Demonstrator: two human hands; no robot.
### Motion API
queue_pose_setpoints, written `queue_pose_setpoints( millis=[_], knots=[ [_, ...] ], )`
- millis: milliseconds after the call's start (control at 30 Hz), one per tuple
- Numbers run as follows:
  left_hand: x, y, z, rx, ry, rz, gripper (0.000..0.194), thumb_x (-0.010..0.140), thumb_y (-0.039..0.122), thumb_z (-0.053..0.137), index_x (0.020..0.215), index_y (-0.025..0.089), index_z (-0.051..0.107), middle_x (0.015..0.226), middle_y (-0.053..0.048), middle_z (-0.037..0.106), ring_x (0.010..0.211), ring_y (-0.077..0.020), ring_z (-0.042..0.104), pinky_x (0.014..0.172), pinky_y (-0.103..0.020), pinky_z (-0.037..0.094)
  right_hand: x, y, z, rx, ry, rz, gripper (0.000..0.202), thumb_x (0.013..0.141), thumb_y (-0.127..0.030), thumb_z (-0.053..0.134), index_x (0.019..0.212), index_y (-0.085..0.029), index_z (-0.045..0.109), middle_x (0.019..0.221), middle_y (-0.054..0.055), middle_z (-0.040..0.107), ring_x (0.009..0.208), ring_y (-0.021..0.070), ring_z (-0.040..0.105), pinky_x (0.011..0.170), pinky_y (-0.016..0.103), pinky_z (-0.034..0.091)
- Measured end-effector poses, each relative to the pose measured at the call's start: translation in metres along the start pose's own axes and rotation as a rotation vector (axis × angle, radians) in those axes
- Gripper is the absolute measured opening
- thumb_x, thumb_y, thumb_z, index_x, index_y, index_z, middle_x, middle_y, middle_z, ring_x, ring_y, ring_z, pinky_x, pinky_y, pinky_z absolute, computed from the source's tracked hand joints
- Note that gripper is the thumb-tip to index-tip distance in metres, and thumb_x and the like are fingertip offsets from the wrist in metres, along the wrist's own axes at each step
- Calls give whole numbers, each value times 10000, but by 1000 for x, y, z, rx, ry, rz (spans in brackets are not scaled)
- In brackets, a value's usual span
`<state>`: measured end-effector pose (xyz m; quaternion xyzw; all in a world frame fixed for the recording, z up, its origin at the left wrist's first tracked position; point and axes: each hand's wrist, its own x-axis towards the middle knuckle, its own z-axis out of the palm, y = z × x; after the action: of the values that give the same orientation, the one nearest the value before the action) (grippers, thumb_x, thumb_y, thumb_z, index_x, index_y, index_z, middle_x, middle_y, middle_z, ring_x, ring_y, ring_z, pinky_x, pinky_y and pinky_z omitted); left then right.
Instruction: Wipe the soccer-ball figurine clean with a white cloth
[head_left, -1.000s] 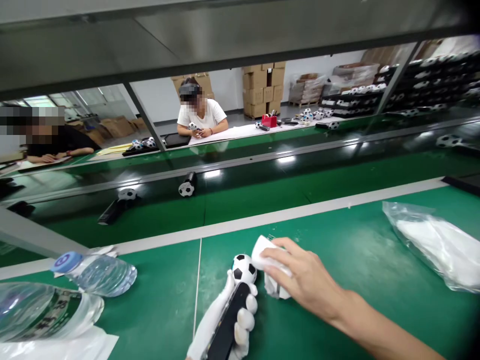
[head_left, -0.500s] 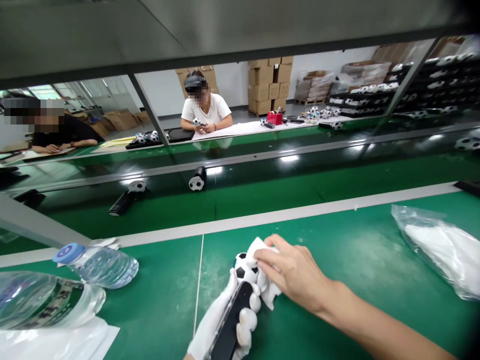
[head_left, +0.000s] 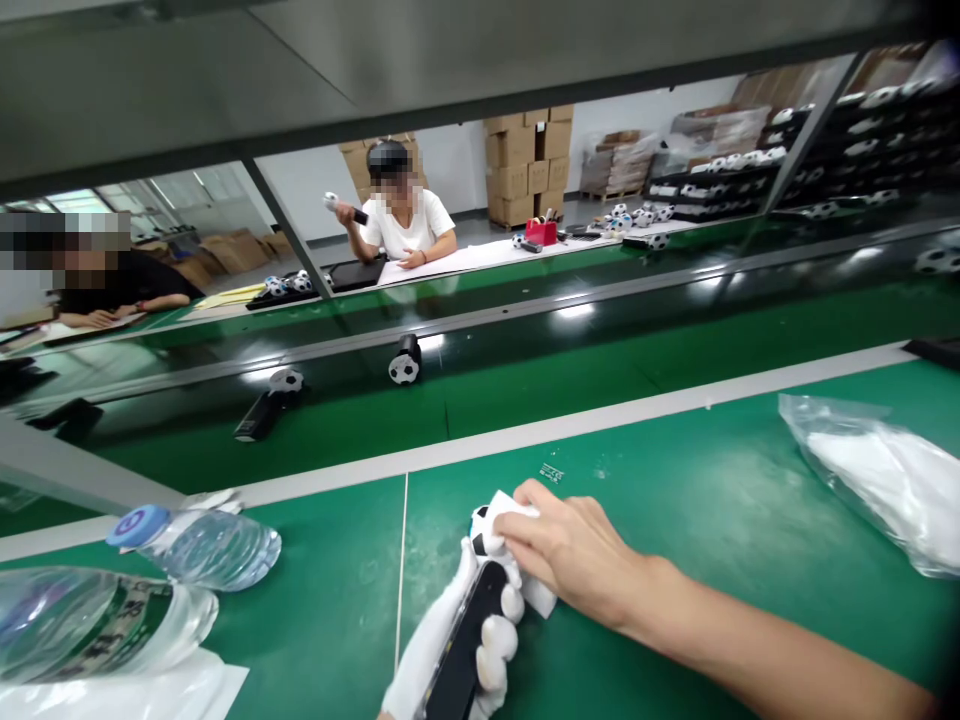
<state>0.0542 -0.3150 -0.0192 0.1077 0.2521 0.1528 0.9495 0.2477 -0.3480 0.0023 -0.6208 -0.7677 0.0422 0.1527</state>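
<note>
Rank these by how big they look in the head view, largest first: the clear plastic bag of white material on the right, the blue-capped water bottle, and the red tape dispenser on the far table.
1. Clear plastic bag of white material.
2. Blue-capped clear water bottle.
3. Red tape dispenser, tiny here, though it sits much farther from the camera, so its true size is unsure.

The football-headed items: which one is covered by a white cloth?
The one in the gloved left hand; the right hand presses a cloth on its ball. The belt's two lie bare.
</note>
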Motion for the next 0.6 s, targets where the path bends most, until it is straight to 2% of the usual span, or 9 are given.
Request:
queue_pose_setpoints(
  millis=[100,200,267,333,400,467,533,600],
  knots=[
    [2,2,1,23,-9,-26,293,876,350,506,1078,139,532,989,-57,574,789,-128,575,675,-290,517,7,15,2,66,11,110,197,883,-268,447,966,-320,618,952,14,549,614,117,536,528,233,298],
    [2,5,1,46,-20,-40,277,879,350,499,1057,141,539,962,-51,577,758,-116,570,650,-272,514,7,40,-5,298,89,249,183,861,-309,490,967,-307,639,983,14,580,771,157,585,681,281,420],
    [2,6,1,58,-26,-41,280,880,357,498,1047,136,540,934,-45,578,728,-108,566,624,-259,509,1,55,-13,461,163,311,185,846,-355,505,951,-290,642,1008,15,599,890,184,580,792,316,438],
    [0,5,1,70,-32,-38,292,881,375,491,1031,130,540,880,-33,577,669,-91,552,574,-232,495,-9,63,-20,536,218,369,202,841,-376,497,939,-271,639,1030,25,609,948,204,571,828,333,446],
    [-1,3,1,83,-38,-28,322,886,417,467,1002,124,538,803,-13,568,560,-61,508,485,-189,450,-21,65,-24,516,235,394,219,848,-382,474,944,-266,633,1068,37,600,973,217,568,831,342,457],
    [-1,1,1,97,-39,-12,388,888,486,420,937,120,538,709,9,541,440,-34,427,388,-159,371,-32,62,-21,415,214,361,233,869,-378,439,965,-281,627,1134,39,567,914,209,592,795,341,475],
    [-1,-2,-1,110,-30,17,463,872,559,379,869,125,540,641,16,507,365,-28,363,324,-155,294,-39,58,-11,265,150,284,248,891,-357,398,1010,-313,611,1211,34,520,781,187,617,708,344,494],
    [-1,-6,-3,121,-11,57,497,847,601,373,824,136,548,624,3,495,352,-34,367,308,-154,272,-44,57,1,134,54,227,259,895,-322,386,1045,-339,596,1255,37,498,671,179,621,615,350,498]
  ],
)
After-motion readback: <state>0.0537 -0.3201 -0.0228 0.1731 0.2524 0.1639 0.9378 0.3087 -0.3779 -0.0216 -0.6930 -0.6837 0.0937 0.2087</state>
